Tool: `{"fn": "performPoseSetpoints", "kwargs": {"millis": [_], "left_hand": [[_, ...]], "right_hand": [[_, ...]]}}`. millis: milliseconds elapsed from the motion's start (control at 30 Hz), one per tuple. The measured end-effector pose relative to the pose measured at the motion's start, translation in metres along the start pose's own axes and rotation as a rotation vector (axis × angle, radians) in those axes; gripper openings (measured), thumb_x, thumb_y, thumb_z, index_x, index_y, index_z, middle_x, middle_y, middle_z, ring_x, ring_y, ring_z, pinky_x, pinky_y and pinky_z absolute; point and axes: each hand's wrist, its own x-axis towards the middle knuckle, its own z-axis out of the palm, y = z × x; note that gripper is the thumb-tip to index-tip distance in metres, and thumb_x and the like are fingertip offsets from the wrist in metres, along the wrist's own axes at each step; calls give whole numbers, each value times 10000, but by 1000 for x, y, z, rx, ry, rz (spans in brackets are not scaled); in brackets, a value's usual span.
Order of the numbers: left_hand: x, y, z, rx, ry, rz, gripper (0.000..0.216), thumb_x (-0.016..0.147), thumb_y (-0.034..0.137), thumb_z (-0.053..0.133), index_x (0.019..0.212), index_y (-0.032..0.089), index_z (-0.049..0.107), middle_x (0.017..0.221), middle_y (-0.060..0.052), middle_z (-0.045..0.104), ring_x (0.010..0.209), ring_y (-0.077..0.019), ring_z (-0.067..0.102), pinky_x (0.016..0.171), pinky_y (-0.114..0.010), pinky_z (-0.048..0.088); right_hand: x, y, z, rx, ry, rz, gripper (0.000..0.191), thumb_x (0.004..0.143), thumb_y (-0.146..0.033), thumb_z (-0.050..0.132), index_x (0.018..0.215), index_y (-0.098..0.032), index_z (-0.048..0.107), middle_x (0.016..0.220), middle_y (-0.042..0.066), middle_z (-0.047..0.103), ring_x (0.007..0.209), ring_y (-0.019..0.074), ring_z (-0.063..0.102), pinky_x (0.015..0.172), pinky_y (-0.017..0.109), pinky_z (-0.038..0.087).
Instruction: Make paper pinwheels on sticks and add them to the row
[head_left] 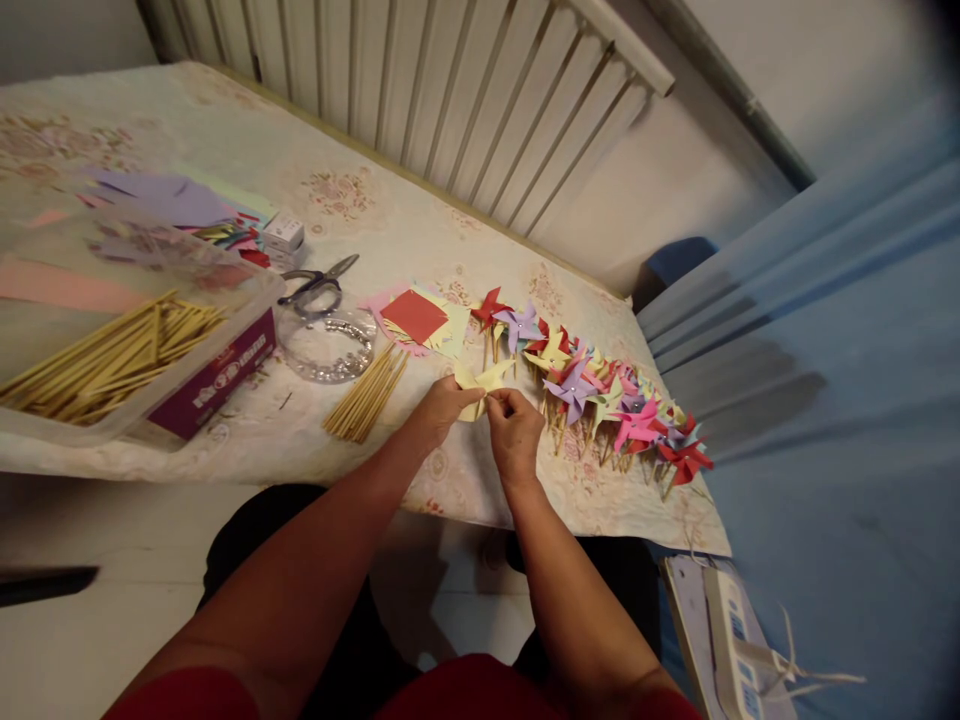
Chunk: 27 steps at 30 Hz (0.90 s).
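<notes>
A pale yellow paper pinwheel (486, 378) is held up between my two hands over the near part of the table. My left hand (444, 408) is closed on its left side, thumb against the paper. With thumb and finger pinched together, my right hand (517, 430) grips the pinwheel's lower right edge; anything small inside that pinch is hidden. Just left of my left hand lies a bundle of thin wooden sticks (366, 395). Beyond my hands is a stack of square paper sheets (415, 317), red on top. Finished-looking pinwheels on sticks (574, 388) lie to the right.
A round clear dish (328, 348) holds small shiny pieces, with scissors (319, 285) behind it. At left stands a clear plastic box (217, 370) of wooden sticks. Purple paper (161, 198) and a small white box (283, 232) are farther back. A blue curtain (810, 330) hangs at right.
</notes>
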Motion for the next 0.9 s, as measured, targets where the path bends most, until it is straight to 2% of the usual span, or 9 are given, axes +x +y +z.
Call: {"fn": "performPoseSetpoints", "kwargs": {"millis": [367,667,900], "left_hand": [[-1,1,-1,2,-35,-67,303,603,290,708,841,106,670,713,-13,682,733,-166,629,729,-267,465],[1,0,-2,21,-54,-66,259,617,284,691,806,107,670,667,-6,656,681,-157,613,677,-256,455],[-3,5,1,52,-24,-58,241,629,275,678,799,105,670,678,-12,663,707,-161,623,683,-254,462]], "right_hand": [[0,4,-1,-12,-6,-10,166,827,-289,557,774,-189,678,658,-13,616,603,134,527,623,248,379],[0,7,-2,-3,-20,-20,185,831,-306,554,781,-191,690,686,-1,646,625,141,544,635,252,390],[1,6,-1,-9,-34,-6,182,821,-297,550,770,-192,689,661,-10,625,618,139,533,626,249,385]]}}
